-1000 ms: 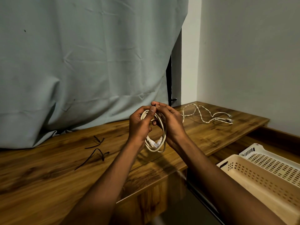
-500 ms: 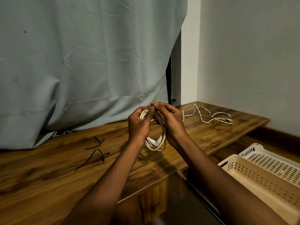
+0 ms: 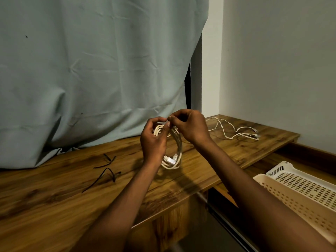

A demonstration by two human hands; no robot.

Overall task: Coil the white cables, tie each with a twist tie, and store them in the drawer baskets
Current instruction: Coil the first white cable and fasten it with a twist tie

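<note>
Both hands have lifted a little since a second ago, fingertips meeting at the coil's top. Left hand (image 3: 153, 140) grips the coiled white cable (image 3: 175, 151), which hangs below at frame centre; right hand (image 3: 190, 127) pinches above it. No writing is readable. Loose cable (image 3: 234, 132) lies right, twist ties (image 3: 109, 168) left
</note>
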